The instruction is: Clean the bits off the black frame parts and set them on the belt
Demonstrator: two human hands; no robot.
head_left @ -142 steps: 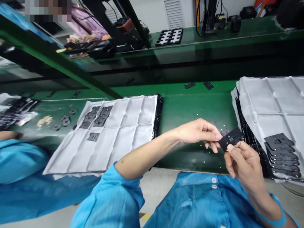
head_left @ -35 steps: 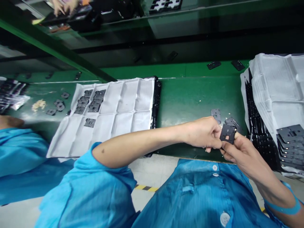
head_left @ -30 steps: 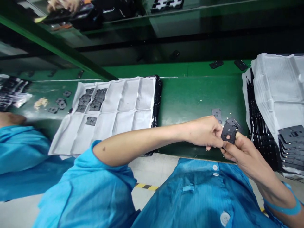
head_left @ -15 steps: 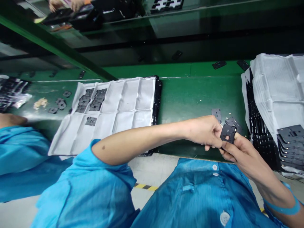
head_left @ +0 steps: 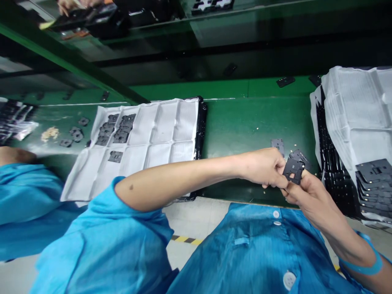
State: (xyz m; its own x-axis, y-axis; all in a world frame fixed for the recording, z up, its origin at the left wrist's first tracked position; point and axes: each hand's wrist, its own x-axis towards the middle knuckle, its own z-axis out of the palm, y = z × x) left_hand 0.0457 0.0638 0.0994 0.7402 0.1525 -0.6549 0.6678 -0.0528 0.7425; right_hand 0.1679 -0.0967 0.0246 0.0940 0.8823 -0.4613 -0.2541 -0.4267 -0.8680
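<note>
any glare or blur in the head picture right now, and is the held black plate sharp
Head view: small bright glints dot the black trays at right; head view: a co-worker's hand at top left looks soft; head view: the black plate is fairly sharp, its cutout visible.

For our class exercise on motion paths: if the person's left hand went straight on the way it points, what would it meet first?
The left hand would likely meet the dark plate at its fingers first, then the right hand; one view leaves depth unclear.
</note>
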